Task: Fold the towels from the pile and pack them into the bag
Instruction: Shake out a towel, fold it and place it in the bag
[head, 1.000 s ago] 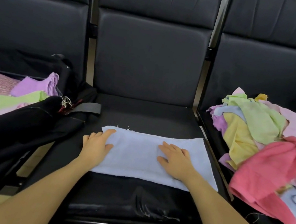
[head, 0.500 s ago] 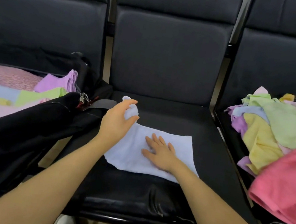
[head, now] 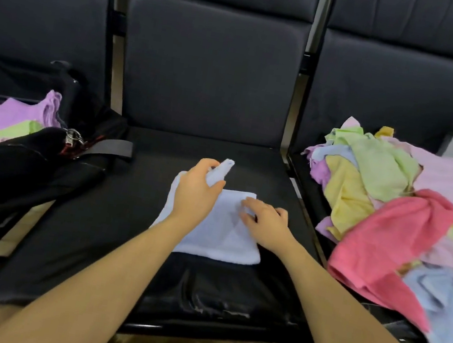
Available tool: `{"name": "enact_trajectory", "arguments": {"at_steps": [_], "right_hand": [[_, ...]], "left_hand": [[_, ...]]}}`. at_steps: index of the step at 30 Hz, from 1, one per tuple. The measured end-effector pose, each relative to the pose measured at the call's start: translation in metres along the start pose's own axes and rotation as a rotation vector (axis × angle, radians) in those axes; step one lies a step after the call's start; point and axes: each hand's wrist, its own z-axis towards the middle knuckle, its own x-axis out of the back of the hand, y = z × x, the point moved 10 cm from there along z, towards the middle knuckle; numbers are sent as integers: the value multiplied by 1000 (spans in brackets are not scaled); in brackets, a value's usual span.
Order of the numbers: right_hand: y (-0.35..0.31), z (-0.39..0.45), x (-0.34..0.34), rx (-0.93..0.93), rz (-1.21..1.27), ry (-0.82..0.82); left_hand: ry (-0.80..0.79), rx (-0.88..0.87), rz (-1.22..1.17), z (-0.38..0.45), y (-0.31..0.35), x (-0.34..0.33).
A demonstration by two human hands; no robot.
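Observation:
A light blue towel (head: 221, 238) lies on the middle black seat (head: 110, 230). My left hand (head: 197, 193) pinches its left end and holds that end lifted over the towel's middle. My right hand (head: 266, 222) rests on the towel's right part with fingers spread, pressing it down. The pile of towels (head: 391, 201), in pink, yellow, green, lilac and blue, fills the right seat. An open black bag (head: 14, 169) sits on the left seat with folded lilac, green and pink towels (head: 18, 118) inside.
Three black padded seats with high backrests (head: 208, 66) stand in a row. The bag's strap and metal clip (head: 73, 138) lie over the gap to the middle seat. Floor shows below the seat's front edge (head: 195, 331).
My left hand picked up the towel's left end and carried it rightward over the towel, which now looks shorter. My right hand stayed pressing the right part.

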Motion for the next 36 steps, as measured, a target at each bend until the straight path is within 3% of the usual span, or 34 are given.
{"name": "enact_trajectory", "arguments": {"at_steps": [3, 5, 7, 10, 13, 16, 20, 23, 28, 33, 36], "right_hand": [[17, 2, 15, -124, 375, 94], [25, 0, 22, -172, 593, 153], [25, -2, 25, -207, 648, 199], [11, 1, 28, -178, 545, 245], [-27, 5, 27, 2, 322, 218], [-54, 8, 8, 112, 131, 109], [-32, 15, -35, -9, -197, -141], [-24, 23, -50, -34, -195, -229], [-21, 42, -51, -27, -168, -204], [-22, 44, -48, -54, -132, -205], [-27, 39, -39, -79, -116, -173]], "left_hand": [[-51, 60, -58, -1, 4, -23], [-196, 102, -54, -2, 1, -50], [-334, 158, 18, -4, -10, -69], [-331, 131, 202, 3, -25, -57], [-266, 14, 578, 3, -42, -30], [-451, 88, 720, -6, -79, -29], [-595, 76, 896, -7, -103, -31], [-562, 65, 939, 0, -111, -28], [-445, 8, 966, 16, -110, -26], [-429, -25, 880, 21, -104, -21], [-304, -56, 793, 13, -90, -6]]}}
